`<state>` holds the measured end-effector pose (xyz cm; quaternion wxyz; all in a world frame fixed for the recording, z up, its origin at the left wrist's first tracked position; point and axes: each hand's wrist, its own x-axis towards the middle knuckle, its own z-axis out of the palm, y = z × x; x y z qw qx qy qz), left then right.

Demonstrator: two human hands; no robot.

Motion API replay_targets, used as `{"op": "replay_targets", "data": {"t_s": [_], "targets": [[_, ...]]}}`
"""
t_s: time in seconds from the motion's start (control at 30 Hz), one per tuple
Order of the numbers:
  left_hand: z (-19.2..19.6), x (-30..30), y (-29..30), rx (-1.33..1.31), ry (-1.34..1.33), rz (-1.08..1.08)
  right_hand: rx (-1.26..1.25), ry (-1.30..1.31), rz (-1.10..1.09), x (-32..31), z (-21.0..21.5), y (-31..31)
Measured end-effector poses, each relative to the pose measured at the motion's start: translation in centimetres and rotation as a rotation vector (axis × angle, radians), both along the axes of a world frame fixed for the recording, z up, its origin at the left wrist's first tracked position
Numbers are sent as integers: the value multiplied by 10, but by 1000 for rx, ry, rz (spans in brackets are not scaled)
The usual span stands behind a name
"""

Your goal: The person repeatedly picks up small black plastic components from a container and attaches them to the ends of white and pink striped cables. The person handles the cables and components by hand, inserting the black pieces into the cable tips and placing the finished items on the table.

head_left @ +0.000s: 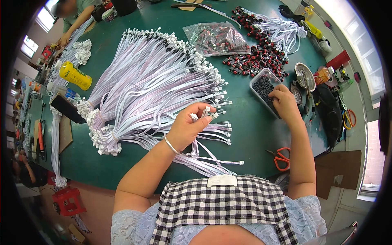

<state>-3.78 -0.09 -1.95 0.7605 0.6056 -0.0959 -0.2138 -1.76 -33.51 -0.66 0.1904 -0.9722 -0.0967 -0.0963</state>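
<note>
My left hand (188, 127) is closed on a few white flat ribbon cables (206, 111), pinching them just below their white connector ends above the green table (245, 134). A silver bangle sits on that wrist. My right hand (284, 103) reaches into a clear plastic box (261, 83) of small black parts, its fingers curled inside; whether it holds a part is hidden. A large fanned pile of the same white cables (155, 81) lies to the left of both hands.
Red and black small parts (257, 57) and a clear bag (216, 38) lie at the back. Orange scissors (281, 158) rest near the front edge. A yellow bottle (74, 75) stands left. Another person (75, 16) works at the far left.
</note>
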Motion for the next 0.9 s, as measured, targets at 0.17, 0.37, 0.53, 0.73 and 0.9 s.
{"op": "replay_targets", "data": {"t_s": [0.17, 0.37, 0.53, 0.73, 0.9], "targets": [[-1, 0, -1, -35, 41, 27, 38, 1, -21, 1, 2, 1], [2, 1, 0, -5, 56, -1, 36, 82, 26, -1, 0, 11], [-2, 3, 0, 55, 56, -5, -91, 117, 36, 7, -4, 4], [-3, 3, 1, -5, 78, -19, -50, 46, -51, 6, -4, -4], [-2, 3, 2, 4, 71, -10, 115, -31, -70, -2, 24, 16]]}}
